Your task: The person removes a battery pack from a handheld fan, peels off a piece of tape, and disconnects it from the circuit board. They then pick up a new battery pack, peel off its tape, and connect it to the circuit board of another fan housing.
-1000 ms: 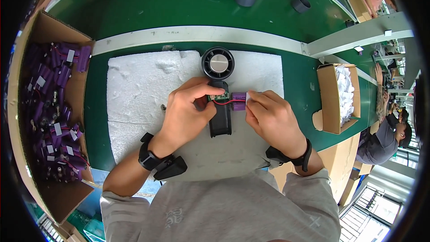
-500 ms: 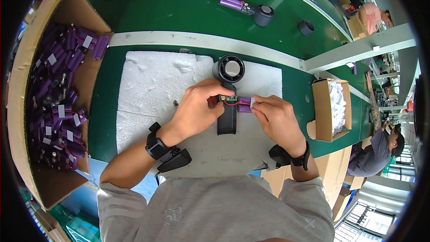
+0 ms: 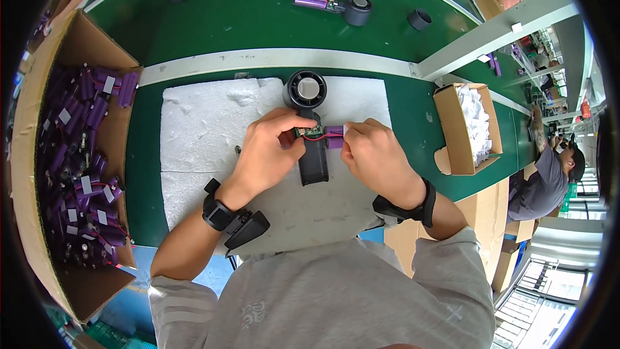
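On a white foam sheet lies a black handheld fan body, its round fan head pointing away from me and its open handle shell toward me. My left hand pinches a small green circuit board between thumb and fingers, over the top of the handle. A red wire runs from the board to a purple battery pack just right of the handle. My right hand is closed on the pack's right end, where a white patch shows; its fingertips are partly hidden.
At left stands a cardboard box full of purple battery packs. A smaller box of white pieces sits at right. Beyond a white rail, more fan parts lie on the green surface. A person sits at far right.
The whole view has shifted, so the bench things appear further left. Both hands keep their grips, and the board and battery pack stay in nearly the same place over the handle.
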{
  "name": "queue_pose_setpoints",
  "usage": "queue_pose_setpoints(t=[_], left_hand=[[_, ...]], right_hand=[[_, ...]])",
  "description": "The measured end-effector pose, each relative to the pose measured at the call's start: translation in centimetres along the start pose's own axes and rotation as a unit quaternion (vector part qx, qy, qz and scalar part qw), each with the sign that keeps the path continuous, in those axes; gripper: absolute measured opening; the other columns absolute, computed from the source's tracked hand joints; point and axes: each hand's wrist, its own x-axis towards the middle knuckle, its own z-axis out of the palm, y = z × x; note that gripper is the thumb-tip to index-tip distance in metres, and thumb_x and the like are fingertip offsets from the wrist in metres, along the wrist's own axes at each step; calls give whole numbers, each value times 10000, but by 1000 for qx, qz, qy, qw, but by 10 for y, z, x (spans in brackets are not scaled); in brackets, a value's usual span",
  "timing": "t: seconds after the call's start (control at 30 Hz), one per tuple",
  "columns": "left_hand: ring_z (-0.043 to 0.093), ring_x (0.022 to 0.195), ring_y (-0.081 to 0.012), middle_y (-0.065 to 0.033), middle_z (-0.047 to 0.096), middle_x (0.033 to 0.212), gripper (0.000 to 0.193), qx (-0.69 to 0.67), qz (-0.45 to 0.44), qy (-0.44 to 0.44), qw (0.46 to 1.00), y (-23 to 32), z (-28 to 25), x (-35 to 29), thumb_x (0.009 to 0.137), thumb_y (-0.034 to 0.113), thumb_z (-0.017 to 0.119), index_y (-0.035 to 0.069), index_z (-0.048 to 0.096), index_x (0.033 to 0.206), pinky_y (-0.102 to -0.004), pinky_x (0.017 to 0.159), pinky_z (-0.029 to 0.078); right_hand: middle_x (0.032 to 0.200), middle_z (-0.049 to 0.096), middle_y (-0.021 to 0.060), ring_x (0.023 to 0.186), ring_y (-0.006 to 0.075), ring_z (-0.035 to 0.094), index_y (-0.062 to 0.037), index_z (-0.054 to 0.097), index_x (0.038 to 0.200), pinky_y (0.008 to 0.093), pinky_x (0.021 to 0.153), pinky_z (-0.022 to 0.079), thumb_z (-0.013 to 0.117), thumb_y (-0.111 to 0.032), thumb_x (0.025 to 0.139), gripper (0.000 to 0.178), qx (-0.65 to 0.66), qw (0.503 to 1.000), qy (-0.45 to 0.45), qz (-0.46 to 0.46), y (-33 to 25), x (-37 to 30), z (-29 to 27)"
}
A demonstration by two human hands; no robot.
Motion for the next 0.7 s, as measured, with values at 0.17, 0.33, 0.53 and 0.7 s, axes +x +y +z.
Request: queue_pose_setpoints(t=[0.17,0.33,0.53,0.7], left_hand=[[608,649,-159,-82,622,892,283,8,6,2,1000,-2,4,3,712,-70,611,43,687,960,-269,622,508],[630,745,-139,-97,618,1023,331,-2,-19,-15,1000,-4,-5,2,717,-89,606,34,680,1015,-238,666,511],[622,700,-149,-80,632,915,311,6,14,-21,1000,-1,2,3,712,-81,612,37,685,990,-256,639,513],[629,716,-146,-76,638,901,335,6,-9,-43,999,-5,-7,1,704,-96,613,35,684,1004,-251,641,519]], right_hand=[[877,690,139,649,251,652,48,607,712,306,584,531,618,44,722,15,138,981,80,107,19,-9,9],[789,700,145,628,198,669,34,675,827,266,581,509,614,-15,785,88,143,933,216,249,66,-19,-29],[673,661,122,619,170,650,11,700,905,281,586,491,590,-107,855,168,-107,850,236,459,149,-69,-89],[1039,616,102,858,241,603,-54,621,1132,309,746,495,715,-25,740,405,211,971,77,82,38,-13,-40]])
